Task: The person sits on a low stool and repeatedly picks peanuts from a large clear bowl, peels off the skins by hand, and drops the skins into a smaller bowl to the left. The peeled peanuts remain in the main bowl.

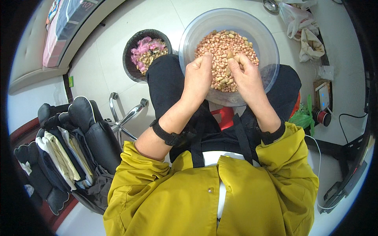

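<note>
A clear plastic basin (267,35) rests across my knees, holding a heap of shelled peanuts (218,44) with pinkish skins. Several unshelled peanut pods (226,79) lie on top of the heap. My right hand (247,73) pinches a peanut pod (230,54) between thumb and fingers above the kernels. Opposite it, my left hand (199,72) is curled over the left part of the heap, thumb side up; whether anything is inside it is hidden.
Left of the basin, a dark-lined bin (127,63) contains peanut shells and pink material. A chrome chair base (130,113) and a black chair draped with clothes (68,153) stand left. Plastic bags (298,20), a cloth sack (311,47) and a lit white device (324,96) line the right.
</note>
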`<state>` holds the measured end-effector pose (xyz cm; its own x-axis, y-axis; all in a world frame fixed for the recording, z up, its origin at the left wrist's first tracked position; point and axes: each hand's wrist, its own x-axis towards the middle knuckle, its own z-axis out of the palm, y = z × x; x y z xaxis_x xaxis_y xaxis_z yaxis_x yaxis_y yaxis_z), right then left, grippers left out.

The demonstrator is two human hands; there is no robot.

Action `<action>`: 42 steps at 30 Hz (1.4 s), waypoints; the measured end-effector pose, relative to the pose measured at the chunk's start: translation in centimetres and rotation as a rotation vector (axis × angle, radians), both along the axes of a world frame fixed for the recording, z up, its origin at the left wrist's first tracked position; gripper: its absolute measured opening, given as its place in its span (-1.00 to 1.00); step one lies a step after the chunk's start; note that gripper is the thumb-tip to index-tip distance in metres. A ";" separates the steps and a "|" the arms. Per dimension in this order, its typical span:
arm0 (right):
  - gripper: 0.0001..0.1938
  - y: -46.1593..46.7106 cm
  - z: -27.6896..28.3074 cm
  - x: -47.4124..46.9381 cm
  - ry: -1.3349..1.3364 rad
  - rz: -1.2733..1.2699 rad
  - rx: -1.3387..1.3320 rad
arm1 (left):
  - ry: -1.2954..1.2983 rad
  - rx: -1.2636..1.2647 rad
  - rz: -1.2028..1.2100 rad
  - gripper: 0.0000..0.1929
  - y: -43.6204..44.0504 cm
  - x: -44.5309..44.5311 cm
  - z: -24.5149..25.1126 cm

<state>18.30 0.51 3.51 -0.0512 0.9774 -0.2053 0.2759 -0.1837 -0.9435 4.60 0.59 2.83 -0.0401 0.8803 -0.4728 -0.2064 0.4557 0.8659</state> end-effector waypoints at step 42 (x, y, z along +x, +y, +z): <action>-0.59 3.1 -9.1 0.8 -0.984 0.442 -0.209 | -0.486 -0.256 -0.056 -0.82 -0.8 -4.6 -2.4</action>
